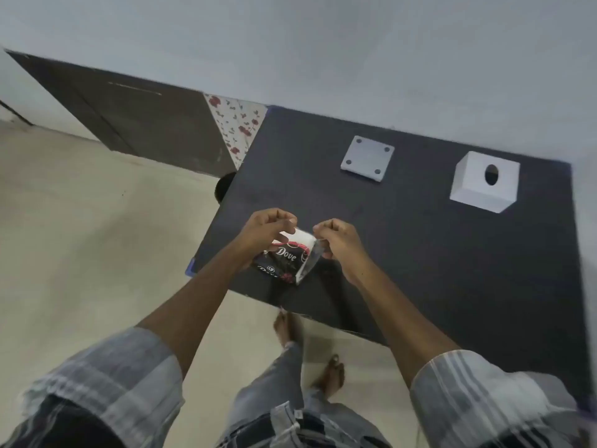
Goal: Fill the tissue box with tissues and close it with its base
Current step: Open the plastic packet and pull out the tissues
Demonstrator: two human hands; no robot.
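Pale floor (pixel 80 221) fills the left side, open and bare up to a dark cabinet (pixel 129 124) against the wall, with a flowered cloth (pixel 237 127) hanging beside it. A dark table (pixel 420 253) takes up the middle and right, its near left corner just below the hands and its far edge against the wall.

Over that near corner, the left hand (pixel 261 234) is curled shut on the top of a tissue pack (pixel 287 257), a soft black wrapper with white lettering and red marks, white tissue showing at its opened top. The right hand (pixel 339 240) pinches the clear flap of the wrapper at the pack's right side, fingers closed tight on it.

Farther back on the table lies a flat white square base (pixel 368 158) with a round dot near each corner. Well to its right, apart from it, sits the white tissue box (pixel 484 185), a dark oval hole in its top face. Wide bare tabletop lies between the hands and both pieces.
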